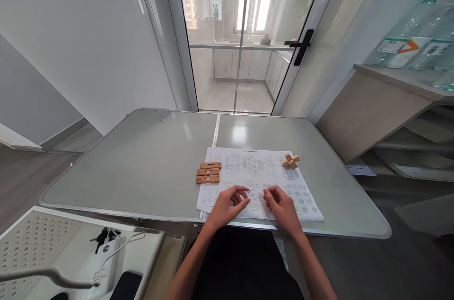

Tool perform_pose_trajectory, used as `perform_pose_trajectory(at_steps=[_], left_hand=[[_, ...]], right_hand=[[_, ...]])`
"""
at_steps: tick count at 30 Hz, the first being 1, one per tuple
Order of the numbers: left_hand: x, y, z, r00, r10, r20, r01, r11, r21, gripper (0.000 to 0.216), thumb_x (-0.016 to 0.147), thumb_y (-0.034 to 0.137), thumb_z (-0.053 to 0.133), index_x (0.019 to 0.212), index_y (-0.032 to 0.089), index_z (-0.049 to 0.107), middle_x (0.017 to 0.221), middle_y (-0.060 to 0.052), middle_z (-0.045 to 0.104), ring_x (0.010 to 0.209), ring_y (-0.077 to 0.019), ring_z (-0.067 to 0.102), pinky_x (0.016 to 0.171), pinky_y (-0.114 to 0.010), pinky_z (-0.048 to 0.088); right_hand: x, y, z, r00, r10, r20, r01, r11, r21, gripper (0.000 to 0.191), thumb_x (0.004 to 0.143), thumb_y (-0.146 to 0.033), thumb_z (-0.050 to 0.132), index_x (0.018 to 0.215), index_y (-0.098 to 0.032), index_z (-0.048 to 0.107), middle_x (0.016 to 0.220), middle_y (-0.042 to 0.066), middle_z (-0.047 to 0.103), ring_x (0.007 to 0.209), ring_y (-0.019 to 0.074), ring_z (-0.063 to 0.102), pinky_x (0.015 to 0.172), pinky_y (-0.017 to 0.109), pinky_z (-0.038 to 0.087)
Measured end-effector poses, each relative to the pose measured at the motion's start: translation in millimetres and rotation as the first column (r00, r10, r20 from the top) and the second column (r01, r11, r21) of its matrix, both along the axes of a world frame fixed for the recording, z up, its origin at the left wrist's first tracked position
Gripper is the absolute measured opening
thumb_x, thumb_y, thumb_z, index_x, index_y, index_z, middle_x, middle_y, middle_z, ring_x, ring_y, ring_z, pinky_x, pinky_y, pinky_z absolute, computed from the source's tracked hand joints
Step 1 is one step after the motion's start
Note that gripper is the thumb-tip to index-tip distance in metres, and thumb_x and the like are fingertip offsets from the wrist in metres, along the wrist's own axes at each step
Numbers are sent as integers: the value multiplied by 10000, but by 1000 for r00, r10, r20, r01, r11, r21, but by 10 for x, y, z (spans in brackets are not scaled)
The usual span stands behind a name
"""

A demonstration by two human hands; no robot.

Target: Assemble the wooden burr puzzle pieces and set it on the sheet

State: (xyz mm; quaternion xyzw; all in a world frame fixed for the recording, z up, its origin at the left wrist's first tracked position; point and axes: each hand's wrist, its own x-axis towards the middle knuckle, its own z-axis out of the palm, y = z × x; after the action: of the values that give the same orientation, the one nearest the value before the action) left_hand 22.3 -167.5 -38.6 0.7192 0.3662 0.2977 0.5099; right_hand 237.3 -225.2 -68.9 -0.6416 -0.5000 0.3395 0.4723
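My left hand (pixel 230 204) hovers over the near part of a printed paper sheet (pixel 255 175), fingers curled, with a gap between thumb and forefinger and nothing seen in it. Across from it, my right hand (pixel 281 205) is loosely closed, its fingers bent together above the same sheet; no object shows in it. Three flat brown wooden pieces with cut-outs (pixel 208 172) lie side by side at the sheet's left edge. On its upper right corner sits an interlocking wooden burr puzzle (pixel 291 161) in a cross shape. Rows of small line drawings cover the paper.
The grey table (pixel 149 163) has a seam down its middle. A white perforated tray (pixel 60 234) at lower left holds a power strip (pixel 106 262), keys and a dark phone. Shelves with plastic bottles (pixel 411 40) stand at right. A glass door (pixel 241 54) is beyond the table.
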Motion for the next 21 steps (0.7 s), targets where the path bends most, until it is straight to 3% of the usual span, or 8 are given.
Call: perform_pose_trajectory(at_steps=[21], left_hand=[[6,6,4,1000,8,-11,-8,1000,2,304,956,428,670,1184,230,705,961,-30,732,756,-145,613,727,-273,522]], right_hand=[[-12,-1,28,1000,-8,1,8,1000,-1,482,959,-693,554,833,-232,616,728,34,696,631,207,621,649,312,489]])
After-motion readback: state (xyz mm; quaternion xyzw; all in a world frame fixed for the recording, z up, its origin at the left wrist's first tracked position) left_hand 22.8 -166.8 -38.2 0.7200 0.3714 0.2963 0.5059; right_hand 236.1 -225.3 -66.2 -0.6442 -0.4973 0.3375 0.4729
